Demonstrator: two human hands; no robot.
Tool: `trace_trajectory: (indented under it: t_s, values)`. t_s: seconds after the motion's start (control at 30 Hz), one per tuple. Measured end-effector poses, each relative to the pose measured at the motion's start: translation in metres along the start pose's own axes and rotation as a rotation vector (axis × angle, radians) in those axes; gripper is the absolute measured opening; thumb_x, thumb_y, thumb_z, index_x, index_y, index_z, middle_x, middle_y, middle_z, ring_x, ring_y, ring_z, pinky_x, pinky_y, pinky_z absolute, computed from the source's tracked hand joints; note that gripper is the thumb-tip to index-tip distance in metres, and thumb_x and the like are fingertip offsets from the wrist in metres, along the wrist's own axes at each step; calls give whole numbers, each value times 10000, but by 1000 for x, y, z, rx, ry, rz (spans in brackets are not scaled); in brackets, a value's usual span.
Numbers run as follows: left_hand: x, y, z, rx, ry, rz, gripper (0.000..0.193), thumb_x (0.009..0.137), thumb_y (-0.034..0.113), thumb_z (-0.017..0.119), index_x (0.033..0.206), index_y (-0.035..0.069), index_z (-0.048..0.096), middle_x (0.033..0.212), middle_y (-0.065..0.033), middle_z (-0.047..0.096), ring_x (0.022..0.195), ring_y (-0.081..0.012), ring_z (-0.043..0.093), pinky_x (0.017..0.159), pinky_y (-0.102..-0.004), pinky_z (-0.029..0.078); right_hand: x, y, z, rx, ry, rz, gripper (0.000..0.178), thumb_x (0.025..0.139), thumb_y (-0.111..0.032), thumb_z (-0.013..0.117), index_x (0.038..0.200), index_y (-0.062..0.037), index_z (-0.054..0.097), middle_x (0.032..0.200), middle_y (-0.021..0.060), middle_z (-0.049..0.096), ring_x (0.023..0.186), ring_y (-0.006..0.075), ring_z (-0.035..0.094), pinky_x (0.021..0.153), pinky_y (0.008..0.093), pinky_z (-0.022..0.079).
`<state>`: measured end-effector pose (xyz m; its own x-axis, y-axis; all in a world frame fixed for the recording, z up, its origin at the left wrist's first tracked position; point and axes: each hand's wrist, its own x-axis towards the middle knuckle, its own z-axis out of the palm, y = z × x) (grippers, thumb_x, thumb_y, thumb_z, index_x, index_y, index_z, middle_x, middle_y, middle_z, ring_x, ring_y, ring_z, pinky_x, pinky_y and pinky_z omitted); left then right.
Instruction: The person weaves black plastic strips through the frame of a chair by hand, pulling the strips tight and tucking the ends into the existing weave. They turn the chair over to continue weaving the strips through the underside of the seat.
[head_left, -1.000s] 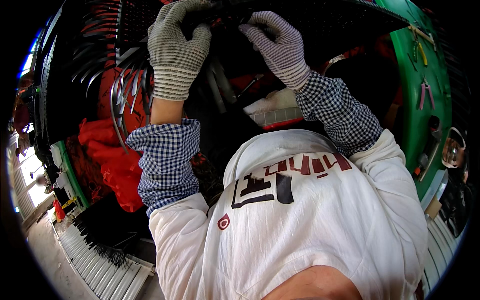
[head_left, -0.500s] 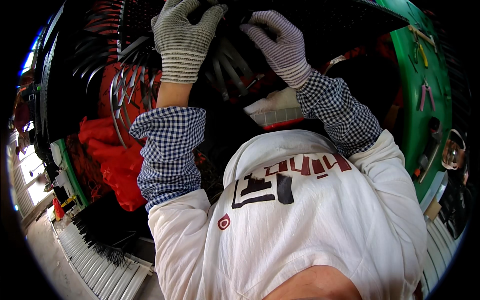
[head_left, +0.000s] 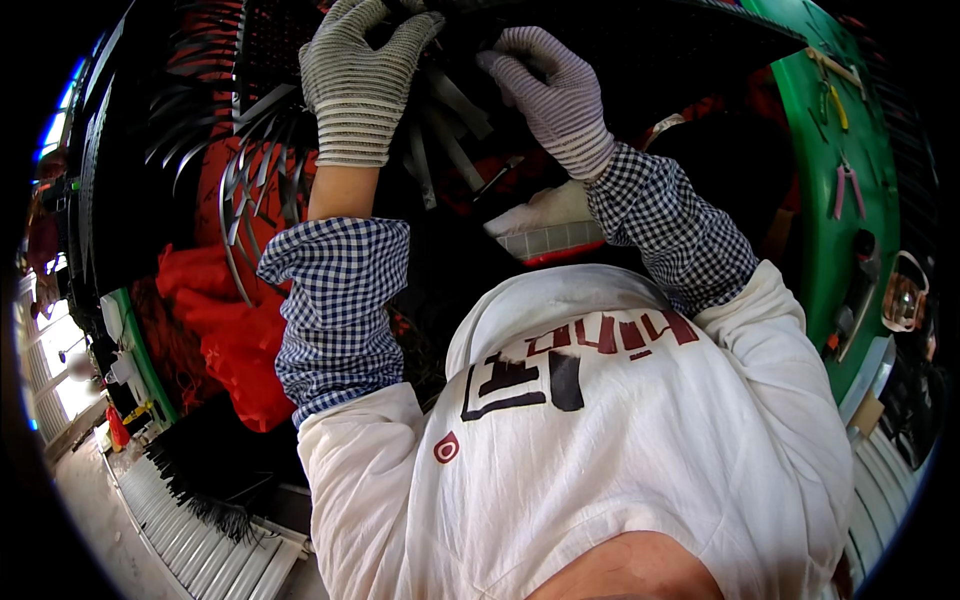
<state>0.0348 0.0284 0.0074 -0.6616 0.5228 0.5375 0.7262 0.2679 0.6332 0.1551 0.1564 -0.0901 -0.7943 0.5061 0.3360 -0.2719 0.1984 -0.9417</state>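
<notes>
A person looks down on their own two gloved hands, working at the top of a wide, curved view. A dark, perforated black panel [head_left: 640,45] stretches across the upper edge, just beyond the hands; its lower edge slants up rightward to a pointed corner near a green table [head_left: 818,170]. The left hand [head_left: 360,85] sits higher than a second ago, and the black strips [head_left: 455,150] between the hands, bunched together then, now spread like a fan. The right hand [head_left: 555,95] has barely moved. The left fingers reach into the dark near the upper edge, thumb angled right; the right fingers curl inward beside the panel. Whether either set grips anything, I cannot tell. The white top [head_left: 640,450] bears large dark and red printed characters and a small red emblem. The strips run lengthwise downward from the panel, loose ends pointing toward the wearer; more strips [head_left: 240,215] curl downward at left, above red cloth [head_left: 240,350].
</notes>
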Motion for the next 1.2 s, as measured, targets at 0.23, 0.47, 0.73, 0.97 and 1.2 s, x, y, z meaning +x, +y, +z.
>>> trace_trajectory:
  t_s: [0.23,0.47,0.73,0.97,1.2]
  values:
    - [4,-40,-5,40,-110,-68,266,839,235,856,1063,105,797,1015,-3,765,964,-150,728,885,-294,581,0,-3,2,94,46,133,196,991,-220,719,1142,-99,694,814,-15,692,642,40,618,540,176,513]
    - [3,-53,-2,-13,-84,-75,277,829,232,869,1063,103,797,1010,0,766,962,-136,723,889,-290,574,-1,6,1,103,66,136,225,975,-249,733,1127,-87,697,808,12,677,648,79,633,591,225,557]
    - [1,-47,-5,102,-95,-26,279,836,215,866,1072,87,788,977,-5,770,898,-131,725,855,-274,569,12,7,13,-252,140,-431,257,955,-262,745,1148,-98,703,920,39,720,717,152,693,666,267,599]
    - [2,-64,-11,-166,-114,-191,253,904,165,794,1116,30,758,989,-77,773,871,-145,727,828,-284,582,26,-32,22,-385,40,-395,144,918,-74,718,1059,-61,694,939,115,660,704,310,661,618,360,549]
    - [-2,-56,-21,-244,-243,-33,352,903,129,784,1228,20,705,1028,-77,760,918,-157,722,883,-289,580,29,-14,30,-581,134,-427,257,967,-268,714,1159,-97,701,1003,81,732,825,227,734,756,302,617]
